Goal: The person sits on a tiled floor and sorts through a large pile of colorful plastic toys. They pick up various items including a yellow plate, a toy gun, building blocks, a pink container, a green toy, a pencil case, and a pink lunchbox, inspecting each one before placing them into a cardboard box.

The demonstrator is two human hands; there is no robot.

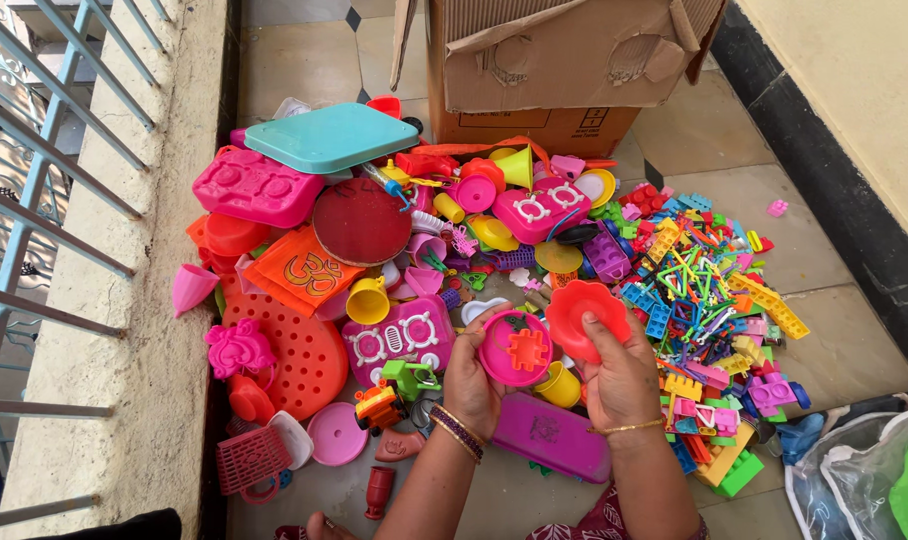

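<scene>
My left hand [471, 385] holds a small round pink toy plate [515, 349] with an orange puzzle-shaped piece lying in it. My right hand [622, 378] grips a red scalloped toy plate [586, 315] by its lower edge, right beside the pink one. Both hands hover over a big heap of plastic toys on the tiled floor. Under my hands lie a yellow toy cup [558, 386] and a purple rectangular lid [550, 436].
A torn cardboard box [559, 65] stands at the back. A teal tray [331, 136], pink toy stoves [257, 187], a red round disc [361, 221] and an orange perforated plate [299, 357] lie at left; building blocks and sticks [696, 290] at right. Low wall with railing [124, 250] at left; plastic bags [864, 470] at lower right.
</scene>
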